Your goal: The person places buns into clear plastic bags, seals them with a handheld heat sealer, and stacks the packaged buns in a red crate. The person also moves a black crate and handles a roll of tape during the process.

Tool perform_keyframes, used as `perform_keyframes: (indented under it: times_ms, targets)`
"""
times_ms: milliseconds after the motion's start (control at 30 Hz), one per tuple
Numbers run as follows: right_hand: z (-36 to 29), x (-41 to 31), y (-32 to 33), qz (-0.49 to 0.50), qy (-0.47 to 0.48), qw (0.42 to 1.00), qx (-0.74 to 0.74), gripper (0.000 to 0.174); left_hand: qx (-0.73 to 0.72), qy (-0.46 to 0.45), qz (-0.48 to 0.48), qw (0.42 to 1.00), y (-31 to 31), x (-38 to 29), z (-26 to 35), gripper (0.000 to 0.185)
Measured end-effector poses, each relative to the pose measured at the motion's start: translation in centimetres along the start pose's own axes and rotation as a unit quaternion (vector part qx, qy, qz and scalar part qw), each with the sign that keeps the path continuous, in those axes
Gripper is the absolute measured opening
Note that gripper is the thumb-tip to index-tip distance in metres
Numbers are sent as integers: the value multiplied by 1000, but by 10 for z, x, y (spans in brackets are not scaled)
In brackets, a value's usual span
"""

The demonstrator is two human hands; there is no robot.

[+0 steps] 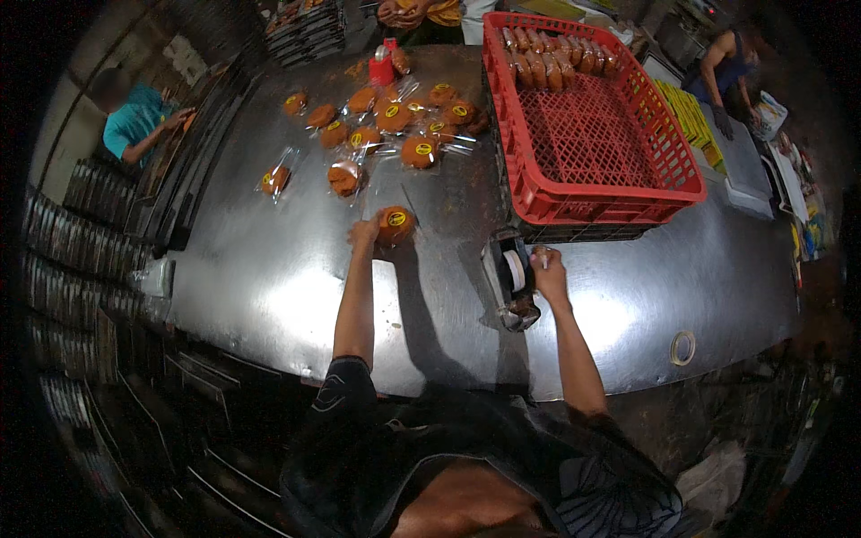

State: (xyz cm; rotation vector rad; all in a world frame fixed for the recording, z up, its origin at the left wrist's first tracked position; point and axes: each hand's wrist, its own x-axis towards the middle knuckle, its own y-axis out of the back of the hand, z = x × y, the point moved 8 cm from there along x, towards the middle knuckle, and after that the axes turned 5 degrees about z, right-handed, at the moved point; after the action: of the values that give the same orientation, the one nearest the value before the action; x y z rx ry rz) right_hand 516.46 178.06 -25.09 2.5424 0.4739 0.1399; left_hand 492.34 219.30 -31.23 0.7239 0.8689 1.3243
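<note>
My left hand [364, 232] grips the left side of a round brown bun [390, 232] in clear wrap, with a yellow sticker on top. To the right, my right hand [551, 277] is curled beside a desktop tape dispenser [511, 279] that carries a pale tape roll. Something small and pale shows at the fingertips; whether they hold it is not plain. Beyond my left hand lie several wrapped buns [393, 118] with yellow stickers. One bun [344, 179], nearer me, shows no sticker on its visible side.
A red plastic crate [599, 195] with rows of wrapped buns [551, 64] stands on the metal table [269, 269]. A tape ring [683, 348] lies near the front right edge. Trays [87, 228] line the left. Other people are at the left, far side and right.
</note>
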Motion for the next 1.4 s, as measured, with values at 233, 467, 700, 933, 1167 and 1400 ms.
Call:
perform_keyframes:
  times_ms: [233, 467, 700, 933, 1167, 1400]
  targets:
    - [-4, 1, -16, -41, -79, 992, -89, 68, -179, -142, -101, 968, -23, -47, 45, 70]
    - [-131, -87, -20, -252, 58, 933, 252, 44, -545, -162, -385, 727, 74, -276, 81, 47]
    - [-133, -160, 42, -165, 28, 918, 359, 24, -577, -145, -332, 732, 113, -350, 76, 24]
    - [-113, -179, 51, -211, -114, 845, 477, 22, -435, -411, -257, 759, 162, -398, 89, 20]
    - [-139, -194, 95, -91, 130, 937, 312, 23, -491, -159, -398, 758, 132, -400, 67, 11]
    - [-123, -204, 80, -174, -45, 901, 396, 19, -592, -73, -423, 682, 138, -407, 66, 12]
